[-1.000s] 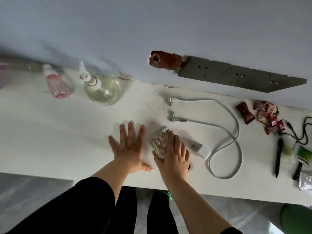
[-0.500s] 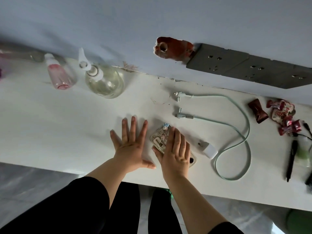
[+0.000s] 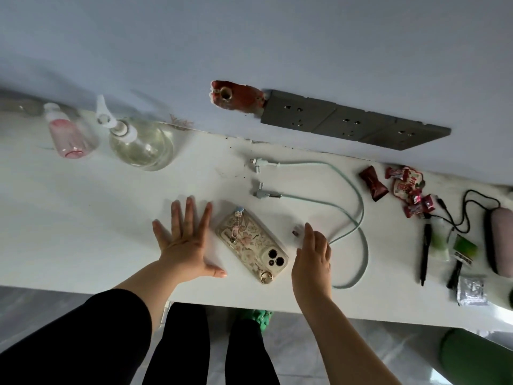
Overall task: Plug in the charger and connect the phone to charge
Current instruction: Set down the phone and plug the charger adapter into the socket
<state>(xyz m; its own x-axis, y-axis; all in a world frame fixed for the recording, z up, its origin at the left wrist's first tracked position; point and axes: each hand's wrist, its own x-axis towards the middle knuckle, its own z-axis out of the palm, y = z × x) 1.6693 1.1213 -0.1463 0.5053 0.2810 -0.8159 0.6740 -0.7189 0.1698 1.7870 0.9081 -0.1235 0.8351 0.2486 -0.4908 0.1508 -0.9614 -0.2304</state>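
A phone (image 3: 251, 241) in a floral case lies face down on the white table (image 3: 83, 218), between my hands. My left hand (image 3: 186, 243) rests flat and open on the table just left of it. My right hand (image 3: 312, 259) reaches with fingers extended over the white charger adapter (image 3: 296, 234), covering most of it; only its pronged end shows. A pale green cable (image 3: 358, 207) loops from the adapter to two connector ends (image 3: 261, 191) behind the phone. A grey row of wall sockets (image 3: 352, 125) sits above the table's back edge.
A clear spray bottle (image 3: 141, 143) and a pink bottle (image 3: 69, 134) stand at the back left. Candy wrappers (image 3: 408, 187), pens (image 3: 424, 254), a black cord and a pink case (image 3: 501, 240) crowd the right end. A broken hole (image 3: 236, 97) gapes beside the sockets.
My right hand has lifted off the phone and moved right onto the charger adapter, leaving the phone uncovered. My left hand has stayed flat beside the phone.
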